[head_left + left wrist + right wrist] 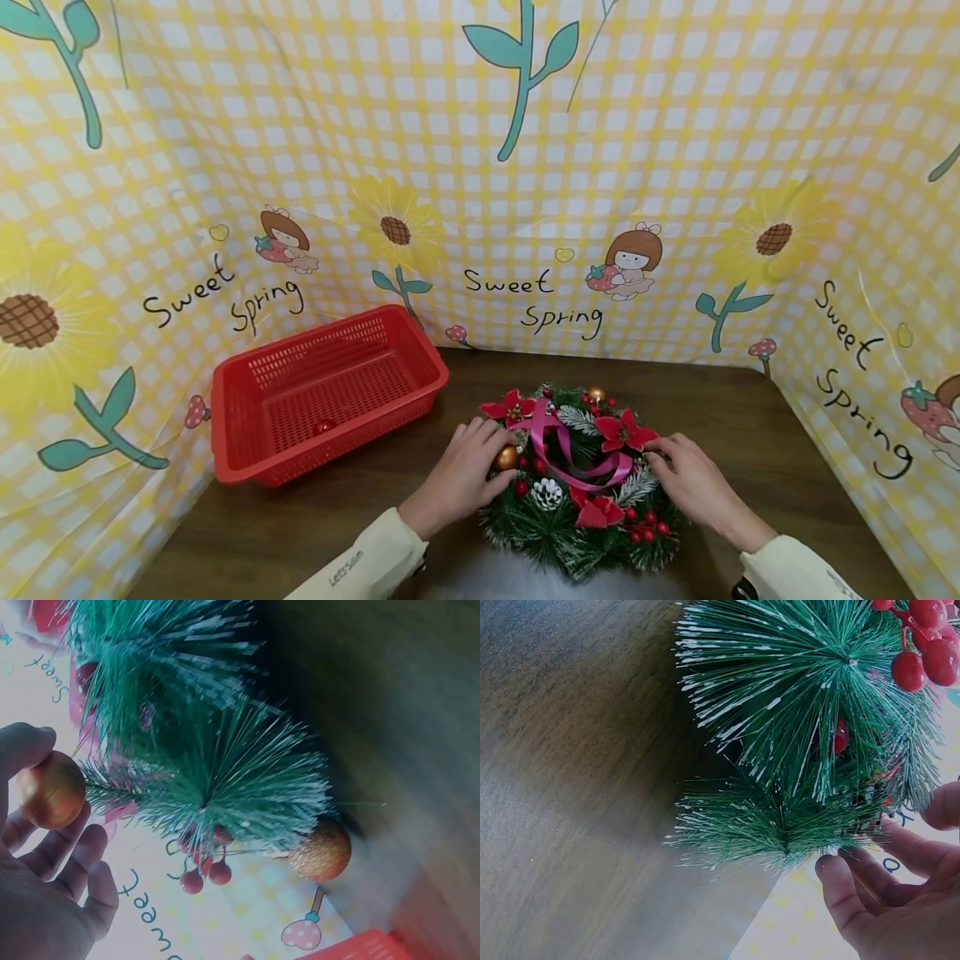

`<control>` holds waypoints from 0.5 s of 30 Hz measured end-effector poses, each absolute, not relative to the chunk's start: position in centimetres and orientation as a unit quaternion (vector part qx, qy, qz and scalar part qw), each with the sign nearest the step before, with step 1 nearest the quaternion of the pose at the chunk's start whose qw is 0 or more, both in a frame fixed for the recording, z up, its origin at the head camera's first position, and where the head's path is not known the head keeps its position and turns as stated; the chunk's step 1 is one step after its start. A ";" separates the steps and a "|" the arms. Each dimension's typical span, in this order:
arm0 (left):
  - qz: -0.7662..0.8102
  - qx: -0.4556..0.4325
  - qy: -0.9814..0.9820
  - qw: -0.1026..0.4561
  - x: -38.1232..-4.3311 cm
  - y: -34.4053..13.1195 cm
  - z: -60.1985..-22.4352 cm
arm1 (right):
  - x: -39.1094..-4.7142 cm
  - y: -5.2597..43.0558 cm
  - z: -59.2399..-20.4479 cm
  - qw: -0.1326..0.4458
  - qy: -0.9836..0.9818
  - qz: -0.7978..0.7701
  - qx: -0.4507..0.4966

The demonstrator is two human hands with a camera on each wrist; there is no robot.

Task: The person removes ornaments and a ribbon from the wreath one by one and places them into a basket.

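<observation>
A green Christmas wreath (555,533) with white-tipped needles lies on the brown table. Red poinsettias (625,431), red berries (647,527), a white-tipped pinecone (547,494) and a loose pink ribbon (551,429) decorate it. At its left side, my left hand (467,471) holds a gold bauble (52,789) between thumb and fingers. My right hand (697,483) grips the wreath's right edge with bent fingers, near a frosted sprig (637,486). In the right wrist view, the fingertips (832,871) meet the green needles, which partly hide them.
A red perforated plastic basket (330,450) stands left of the wreath, with a small red ball (323,427) inside. Another gold bauble (596,392) sits at the wreath's far side. A yellow checked cloth (525,208) surrounds the back and sides of the table (750,417).
</observation>
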State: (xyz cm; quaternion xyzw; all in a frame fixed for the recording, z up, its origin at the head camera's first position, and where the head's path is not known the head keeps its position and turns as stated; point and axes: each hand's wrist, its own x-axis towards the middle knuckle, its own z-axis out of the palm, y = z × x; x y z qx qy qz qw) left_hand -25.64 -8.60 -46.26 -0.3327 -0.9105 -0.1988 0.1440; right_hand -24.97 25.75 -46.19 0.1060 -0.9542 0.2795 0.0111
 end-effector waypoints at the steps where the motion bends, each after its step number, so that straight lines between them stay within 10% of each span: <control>1: -0.199 -0.332 -0.910 0.148 -25.7 -8.6 -46.1 | -25.0 25.7 -46.2 0.010 -0.954 0.280 0.105; 15: -0.214 -0.328 -0.902 0.179 -26.6 -8.3 -44.7 | -25.0 25.8 -46.3 0.017 -0.955 0.277 0.106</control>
